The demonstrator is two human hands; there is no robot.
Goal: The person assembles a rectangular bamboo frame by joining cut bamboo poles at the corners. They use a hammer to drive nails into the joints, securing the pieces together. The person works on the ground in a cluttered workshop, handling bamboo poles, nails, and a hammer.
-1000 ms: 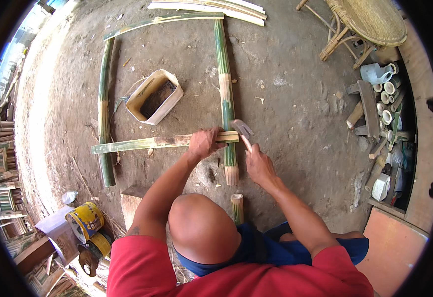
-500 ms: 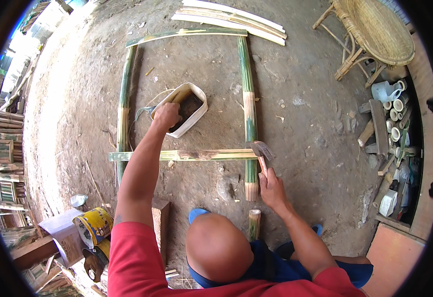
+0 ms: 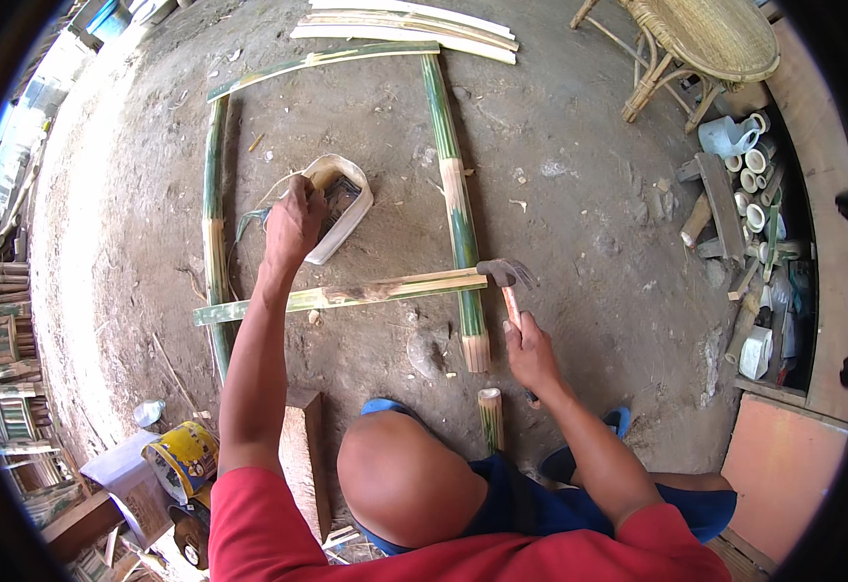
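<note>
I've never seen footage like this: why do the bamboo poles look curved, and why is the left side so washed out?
Head view: the fisheye lens bends straight edges near the rim, so the left bamboo pole bows; black corners ring the picture. Sunlight overexposes the ground at the left edge. The centre is sharp: left hand at the white container, right hand gripping the hammer.

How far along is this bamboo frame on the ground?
Four green bamboo poles already lie as a rectangle on the dirt, the split crosspiece resting over both long ones. In hand: the right hand holds a wooden-handled hammer with its head at the crosspiece's right end, while the left hand reaches into a white cut plastic container. Whether any joint is fastened cannot be seen. More split strips lie unused beyond.
</note>
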